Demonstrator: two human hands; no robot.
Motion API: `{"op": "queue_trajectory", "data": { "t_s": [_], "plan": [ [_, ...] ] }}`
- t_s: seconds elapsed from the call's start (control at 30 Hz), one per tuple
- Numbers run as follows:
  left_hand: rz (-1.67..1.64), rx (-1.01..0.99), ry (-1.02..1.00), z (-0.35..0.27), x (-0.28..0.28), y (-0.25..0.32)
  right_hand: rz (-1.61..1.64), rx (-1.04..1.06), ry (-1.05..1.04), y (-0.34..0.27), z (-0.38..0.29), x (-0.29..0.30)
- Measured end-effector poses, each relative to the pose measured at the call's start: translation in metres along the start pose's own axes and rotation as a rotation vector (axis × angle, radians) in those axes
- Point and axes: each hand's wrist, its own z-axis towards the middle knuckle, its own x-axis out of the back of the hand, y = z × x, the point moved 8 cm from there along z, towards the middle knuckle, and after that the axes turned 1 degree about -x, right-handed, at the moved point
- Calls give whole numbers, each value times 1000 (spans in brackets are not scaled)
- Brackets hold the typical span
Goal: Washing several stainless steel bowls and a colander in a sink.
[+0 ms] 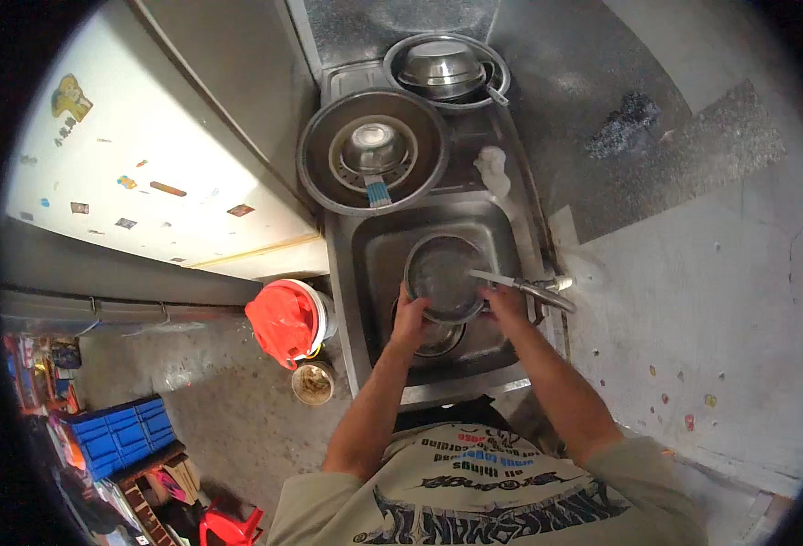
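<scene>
Both hands hold a round metal bowl (446, 276) over the basin of a steel sink (367, 273). My left hand (412, 314) grips its lower left rim. On the right side my right hand (505, 304) has hold of the rim, its fingers partly hidden by the tap. The tap's spout (494, 277) reaches over the bowl from the right wall, and water seems to run into it. Under the bowl, another round metal vessel (442, 340) shows in part on the basin floor.
Beyond the basin, a wide metal basin (309, 170) holds a perforated dish, a small steel bowl (374, 147) and a blue-striped handle. A second basin (391, 65) behind it holds stacked steel bowls. White material (494, 170) lies right. A bucket with a red bag (282, 321) stands left.
</scene>
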Motion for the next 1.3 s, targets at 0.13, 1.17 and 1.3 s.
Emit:
{"op": "queue_trajectory", "data": {
  "t_s": [0.13,1.17,1.3],
  "plan": [
    [-79,5,13,15,24,-18,-81,321,-91,3,21,-9],
    [-273,-228,-143,11,-23,137,-91,180,-102,28,12,29],
    [-570,-317,-309,72,-30,175,-84,146,-133,73,8,35]
  ]
}}
